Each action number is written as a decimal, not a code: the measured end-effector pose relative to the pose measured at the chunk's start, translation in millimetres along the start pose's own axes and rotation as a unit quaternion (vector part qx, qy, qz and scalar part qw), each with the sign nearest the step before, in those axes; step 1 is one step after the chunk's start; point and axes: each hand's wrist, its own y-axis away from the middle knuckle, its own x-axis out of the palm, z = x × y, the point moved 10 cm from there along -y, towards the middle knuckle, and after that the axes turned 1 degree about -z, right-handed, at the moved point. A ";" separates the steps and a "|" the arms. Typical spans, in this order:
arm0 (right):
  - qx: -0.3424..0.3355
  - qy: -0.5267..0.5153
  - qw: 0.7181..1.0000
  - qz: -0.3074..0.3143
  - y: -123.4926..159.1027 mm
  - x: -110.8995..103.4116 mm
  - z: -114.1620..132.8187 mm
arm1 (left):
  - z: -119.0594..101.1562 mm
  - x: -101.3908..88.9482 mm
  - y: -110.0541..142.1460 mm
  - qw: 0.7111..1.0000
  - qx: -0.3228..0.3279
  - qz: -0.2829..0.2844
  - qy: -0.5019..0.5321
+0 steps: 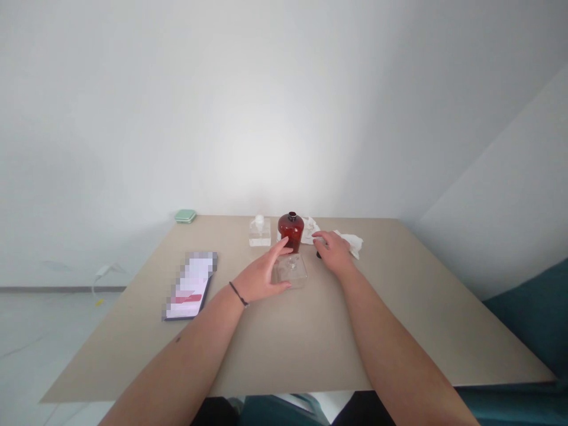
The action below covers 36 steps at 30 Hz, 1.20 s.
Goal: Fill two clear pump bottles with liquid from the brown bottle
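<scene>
A clear square bottle (296,270) with an open round neck stands on the table, the fingers and thumb of my left hand (262,273) curved about its sides. Just behind it is a brown bottle (290,229), upright and uncapped. To the right, my right hand (333,249) is lowered to the tabletop with its fingers bent. A small black piece (319,255) shows under those fingers; most of it is hidden, so its kind is unclear. Crumpled white tissues (354,244) lie behind and beside my right hand.
Left of the brown bottle stands another clear square bottle (260,232) with a white top and some clear liquid. A phone (190,287) with its screen lit lies on the table's left part. A green case (185,216) sits at the far left corner, by the wall.
</scene>
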 end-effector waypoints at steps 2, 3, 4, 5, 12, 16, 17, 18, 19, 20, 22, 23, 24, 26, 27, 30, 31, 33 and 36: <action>-0.008 0.053 0.998 0.019 2.6 4.5 9.7 | -0.8 0.4 0.1 1.000 0.000 0.001 -0.001; -0.013 0.074 0.997 0.027 3.8 6.9 13.7 | -1.2 0.6 0.0 1.000 0.000 0.002 0.000; -0.018 0.092 0.995 0.035 4.8 9.4 17.0 | -1.4 0.7 0.0 1.000 0.000 0.002 0.002; -0.023 0.106 0.993 0.042 5.7 11.7 19.7 | -1.5 0.9 0.0 1.000 -0.001 0.003 0.005; -0.037 0.129 0.989 0.056 8.5 18.2 22.4 | 1.8 1.2 -0.2 1.000 -0.010 0.005 0.010; -0.047 0.085 0.995 -0.001 9.3 0.2 24.7 | 1.5 0.5 0.0 1.000 -0.007 0.004 0.014; -0.048 0.067 0.996 -0.026 10.0 -8.2 24.3 | 1.4 0.5 0.0 1.000 -0.006 0.003 0.014; -0.046 0.049 0.996 -0.052 11.1 -17.4 22.6 | 1.5 0.4 0.0 1.000 -0.007 0.003 0.014; -0.042 0.032 0.996 -0.076 12.4 -26.2 19.7 | 1.6 0.2 0.0 1.000 -0.008 0.002 0.013; -0.037 0.016 0.995 -0.096 14.0 -34.0 15.9 | 1.7 0.2 0.0 1.000 -0.009 0.002 0.013; -0.028 -0.009 0.993 -0.118 17.0 -43.9 8.0 | 1.5 0.1 -0.1 1.000 -0.010 0.001 0.013; -0.024 -0.018 0.992 -0.119 18.2 -45.8 4.7 | 1.3 0.1 -0.1 1.000 -0.010 0.002 0.013; -0.022 -0.024 0.993 -0.116 19.1 -46.4 2.2 | 1.2 0.2 -0.2 1.000 -0.010 0.002 0.014; -0.017 -0.030 0.993 -0.115 20.5 -48.2 -0.9 | 2.4 0.3 -0.2 1.000 -0.013 0.001 0.016; -0.016 -0.033 0.991 -0.127 21.3 -51.8 -1.7 | 4.0 0.5 -0.1 1.000 -0.018 0.001 0.020; -0.018 -0.035 0.977 -0.208 26.0 -74.1 -3.4 | 10.8 1.9 0.3 0.998 -0.038 0.005 0.039; -0.016 -0.030 0.971 -0.236 27.9 -81.8 -4.7 | 12.9 2.4 0.5 0.998 -0.044 0.006 0.049; -0.003 -0.013 0.964 -0.266 29.7 -90.8 -9.6 | 16.3 3.2 0.8 0.996 -0.055 0.011 0.064; 0.065 0.027 0.966 -0.248 27.2 -86.9 -26.0 | 20.3 4.2 1.2 0.995 -0.076 0.019 0.068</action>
